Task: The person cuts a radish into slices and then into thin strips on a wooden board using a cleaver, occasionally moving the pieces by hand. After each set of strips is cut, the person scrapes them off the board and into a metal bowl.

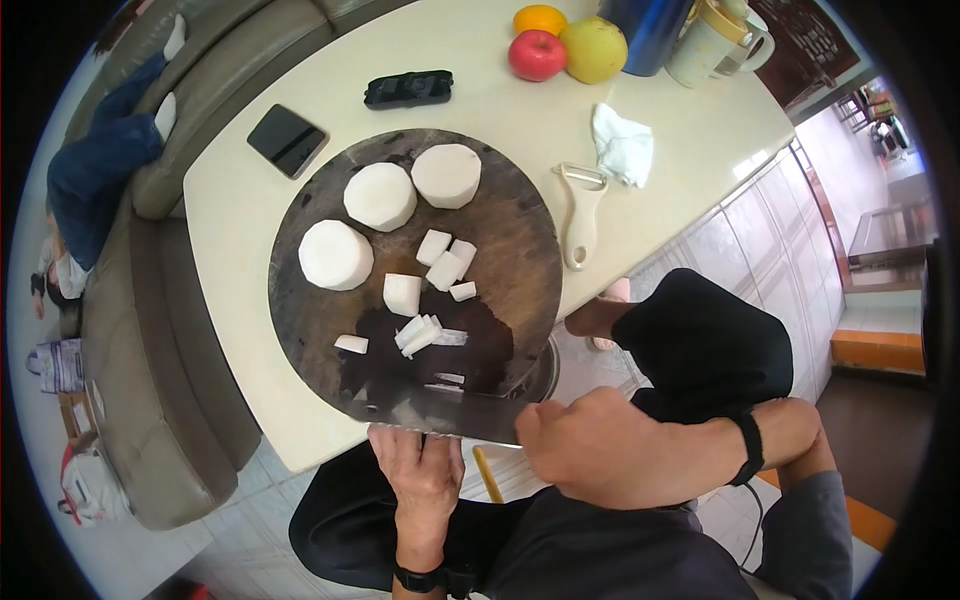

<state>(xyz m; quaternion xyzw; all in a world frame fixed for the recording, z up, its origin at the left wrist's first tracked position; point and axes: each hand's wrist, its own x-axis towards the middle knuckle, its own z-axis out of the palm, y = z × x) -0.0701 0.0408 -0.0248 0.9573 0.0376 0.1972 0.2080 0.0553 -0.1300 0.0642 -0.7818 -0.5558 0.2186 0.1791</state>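
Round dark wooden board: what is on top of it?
Three thick white discs and smaller white pieces. A wide metal knife blade hides part of the board near the hands, and anything beneath.

Pretty bright shot overall, looks like daylight, with washed-out glare on the floor tiles [770, 225] by the bench's [235, 330] right corner. Soft shadows on the bench, wet shine on the round board [310, 330]. Heavy fisheye: edges bend and go black in the corners. Blade [455, 412] looks a bit smeary.
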